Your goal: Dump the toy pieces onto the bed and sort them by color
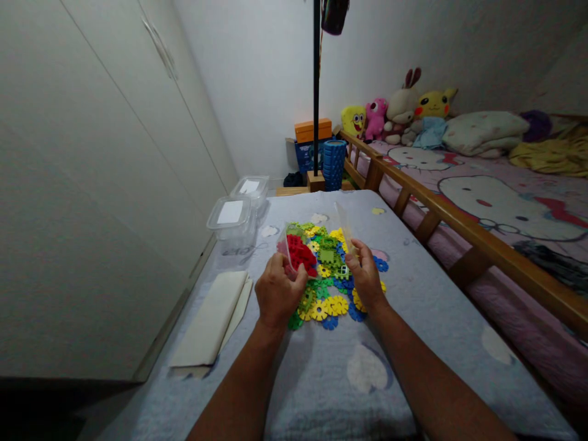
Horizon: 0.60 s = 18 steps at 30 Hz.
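Note:
My left hand (pixel 279 289) is closed around a clear plastic box (pixel 283 246), tilted so its opening faces right. Red plastic building pieces (pixel 301 254) lie inside it. Between finger and thumb, my right hand (pixel 365 277) grips a thin clear plastic lid (pixel 342 222), held upright on edge. Below and between both hands spreads a pile of flower-shaped and square building pieces (pixel 336 305) in yellow, green and blue. The box and lid are apart, both over the pile.
Two lidded clear containers (pixel 229 215) with white labels stand at the back left. A folded cream sheet (pixel 214 318) lies left of my left hand on the cloth-covered table (pixel 316 380). A wooden bed rail (pixel 422 196) runs along the right, and a white cabinet (pixel 114 202) along the left.

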Tool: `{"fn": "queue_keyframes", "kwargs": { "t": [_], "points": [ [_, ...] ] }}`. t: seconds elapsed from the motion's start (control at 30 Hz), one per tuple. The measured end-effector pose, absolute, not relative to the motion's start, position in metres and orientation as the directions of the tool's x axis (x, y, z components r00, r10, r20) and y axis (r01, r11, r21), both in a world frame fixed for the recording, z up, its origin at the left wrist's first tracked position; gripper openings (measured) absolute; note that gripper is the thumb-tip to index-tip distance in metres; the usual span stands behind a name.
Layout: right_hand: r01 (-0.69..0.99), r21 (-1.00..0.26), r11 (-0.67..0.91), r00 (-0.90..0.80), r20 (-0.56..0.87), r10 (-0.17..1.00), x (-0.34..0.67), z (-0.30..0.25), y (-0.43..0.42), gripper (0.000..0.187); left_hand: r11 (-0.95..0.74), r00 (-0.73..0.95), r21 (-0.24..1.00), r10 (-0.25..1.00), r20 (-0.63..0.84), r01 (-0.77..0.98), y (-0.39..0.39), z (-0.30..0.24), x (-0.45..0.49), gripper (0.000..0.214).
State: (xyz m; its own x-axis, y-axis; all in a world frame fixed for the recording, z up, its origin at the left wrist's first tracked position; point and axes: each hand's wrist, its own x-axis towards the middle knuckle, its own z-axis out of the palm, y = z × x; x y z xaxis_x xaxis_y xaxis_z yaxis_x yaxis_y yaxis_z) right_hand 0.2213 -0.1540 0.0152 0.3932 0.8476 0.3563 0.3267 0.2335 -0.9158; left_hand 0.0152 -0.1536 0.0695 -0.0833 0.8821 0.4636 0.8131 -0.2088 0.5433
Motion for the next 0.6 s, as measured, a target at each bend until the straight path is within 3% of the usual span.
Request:
{"fn": "queue_keyframes", "kwargs": {
  "t": [0.27, 0.6],
  "points": [
    [0.305, -0.932, 0.194, 0.448, 0.320, 0.835, 0.219, 0.017, -0.154, 0.063, -0.280, -0.116, 0.510, 0.781, 0.614, 0.813, -0.137, 0.065, 0.000, 0.020],
    [0.315, -0.925, 0.211, 0.445, 0.340, 0.828, 0.218, 0.016, -0.153, 0.061, -0.405, 0.076, 0.248, 0.636, 0.768, 0.880, -0.126, 0.049, 0.007, 0.021]
  ]
}}
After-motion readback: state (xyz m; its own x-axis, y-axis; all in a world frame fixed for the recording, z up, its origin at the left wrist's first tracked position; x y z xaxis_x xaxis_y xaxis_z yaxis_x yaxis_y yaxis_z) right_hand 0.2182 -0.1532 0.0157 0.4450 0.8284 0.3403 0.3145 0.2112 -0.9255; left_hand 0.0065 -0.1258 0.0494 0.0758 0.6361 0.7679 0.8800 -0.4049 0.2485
